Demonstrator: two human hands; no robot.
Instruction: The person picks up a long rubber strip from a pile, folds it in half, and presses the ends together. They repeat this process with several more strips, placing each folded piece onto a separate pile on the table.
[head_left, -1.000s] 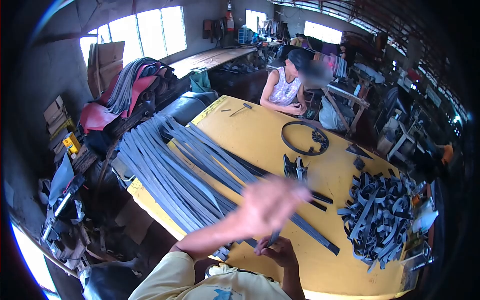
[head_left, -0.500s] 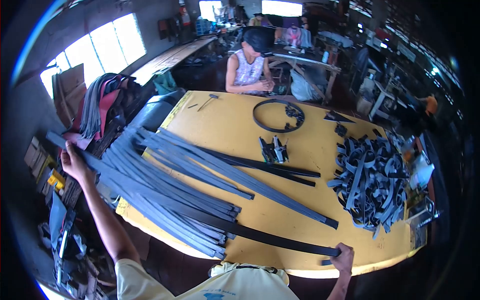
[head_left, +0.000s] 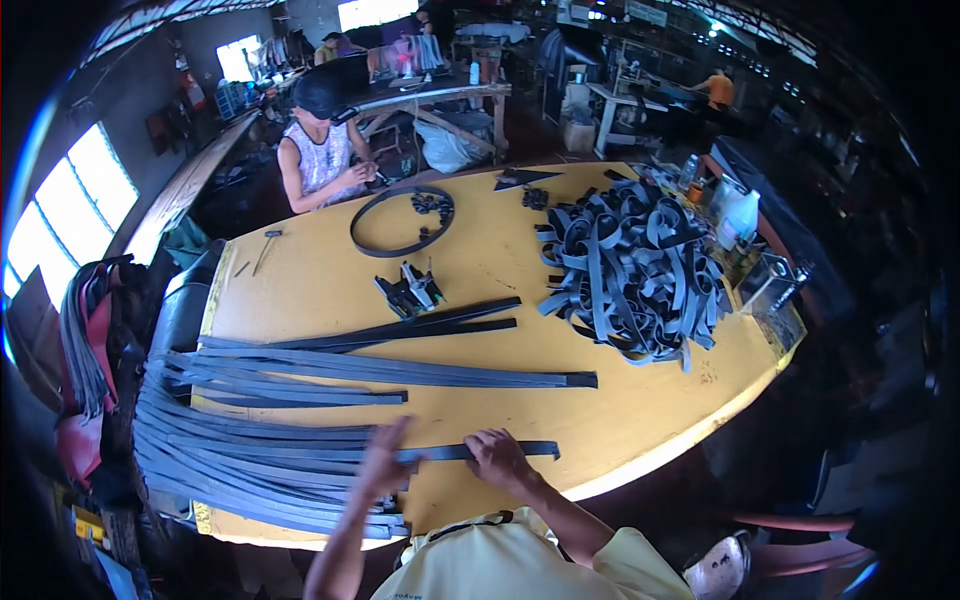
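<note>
A dark strap [head_left: 542, 449] lies along the near part of the yellow table, its right end bent down. My right hand [head_left: 497, 458] is closed over this strap, a little short of that end. To its left, my left hand [head_left: 381, 463] is slightly blurred, with fingers stretched out and apart. It hovers by the strap and over the right ends of a thick bundle of grey straps [head_left: 260, 455]. Behind this bundle lie more long grey straps [head_left: 470, 377] and two black straps [head_left: 440, 328].
A heap of curled straps [head_left: 640, 270] covers the table's right side, near bottles [head_left: 738, 218]. Farther back are a strap hoop [head_left: 358, 240], black-and-green tools [head_left: 408, 292] and a hammer [head_left: 265, 250]. A person [head_left: 322, 150] sits across the yellow table [head_left: 660, 420].
My left hand has come from the strap's far left end to the middle, letting go. My right hand has shifted along the strap, now lying flatter. The view has swung right.
</note>
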